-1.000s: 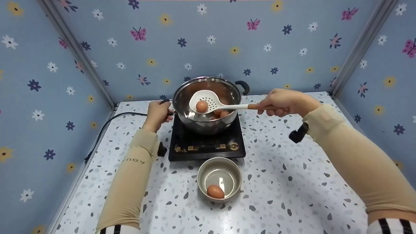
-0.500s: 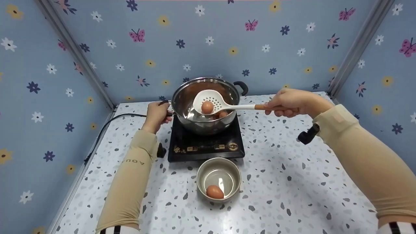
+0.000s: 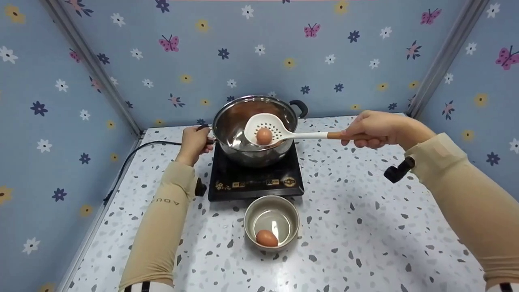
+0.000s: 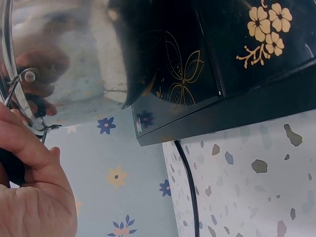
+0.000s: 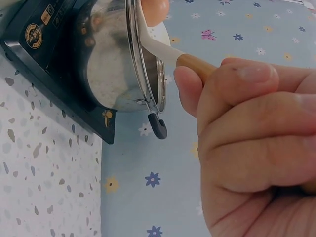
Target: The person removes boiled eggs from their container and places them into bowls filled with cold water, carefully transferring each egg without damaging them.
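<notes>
My right hand (image 3: 371, 129) gripped the skimmer (image 3: 310, 135), its length running left from those fingers (image 5: 252, 131) to the carried egg (image 3: 264, 136) over the pot (image 3: 255, 156); my left hand (image 3: 194, 141) seemed curled round the dark handle (image 3: 210, 141).

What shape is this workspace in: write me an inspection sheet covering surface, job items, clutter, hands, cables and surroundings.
Surface: white speckled tabletop, with glare near the front.
Job items: slotted spoon carrying an egg over the pot, which stands on a black cooker; bowl in front, holding another egg.
Clutter: nothing seen.
Hands: left hand grips the pot's handle; right hand grips the spoon.
Cables: black cable across the tabletop's left side.
Surroundings: blue patterned walls on three sides.
</notes>
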A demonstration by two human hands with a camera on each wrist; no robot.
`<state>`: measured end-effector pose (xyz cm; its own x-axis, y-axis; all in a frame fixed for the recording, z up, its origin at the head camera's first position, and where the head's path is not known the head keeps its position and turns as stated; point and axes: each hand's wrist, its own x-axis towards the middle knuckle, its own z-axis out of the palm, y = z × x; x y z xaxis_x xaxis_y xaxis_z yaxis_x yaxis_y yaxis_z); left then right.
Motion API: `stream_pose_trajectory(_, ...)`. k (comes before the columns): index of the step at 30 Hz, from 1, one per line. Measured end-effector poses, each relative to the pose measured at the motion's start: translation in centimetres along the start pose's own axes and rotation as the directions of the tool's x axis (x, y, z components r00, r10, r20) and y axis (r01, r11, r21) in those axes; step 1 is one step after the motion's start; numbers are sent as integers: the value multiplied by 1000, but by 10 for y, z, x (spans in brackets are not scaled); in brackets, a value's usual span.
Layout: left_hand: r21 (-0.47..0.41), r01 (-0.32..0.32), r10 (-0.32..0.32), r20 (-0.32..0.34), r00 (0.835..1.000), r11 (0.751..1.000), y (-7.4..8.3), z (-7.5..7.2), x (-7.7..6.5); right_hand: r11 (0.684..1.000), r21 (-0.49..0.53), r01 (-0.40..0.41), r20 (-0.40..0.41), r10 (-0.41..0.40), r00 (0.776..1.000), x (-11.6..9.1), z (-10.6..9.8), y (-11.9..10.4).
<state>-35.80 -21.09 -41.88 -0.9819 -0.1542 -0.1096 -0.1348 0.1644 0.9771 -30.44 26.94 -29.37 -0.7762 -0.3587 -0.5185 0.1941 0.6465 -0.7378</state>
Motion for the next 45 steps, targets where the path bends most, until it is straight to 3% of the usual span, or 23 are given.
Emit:
stream_pose_trajectory(23,10,0,0,-4,1000,1000,-2,-2,2,998,-50,42,78,-38,996,-23,1,14)
stream_pose_trajectory(37,-19,-2,2,2,1000,1000,-1,0,1,994,-79,70,138,-58,989,-24,5,25)
stream_pose_trajectory(45,-31,2,-2,8,1000,1000,-1,0,0,990,-84,112,212,-92,973,-21,6,31)
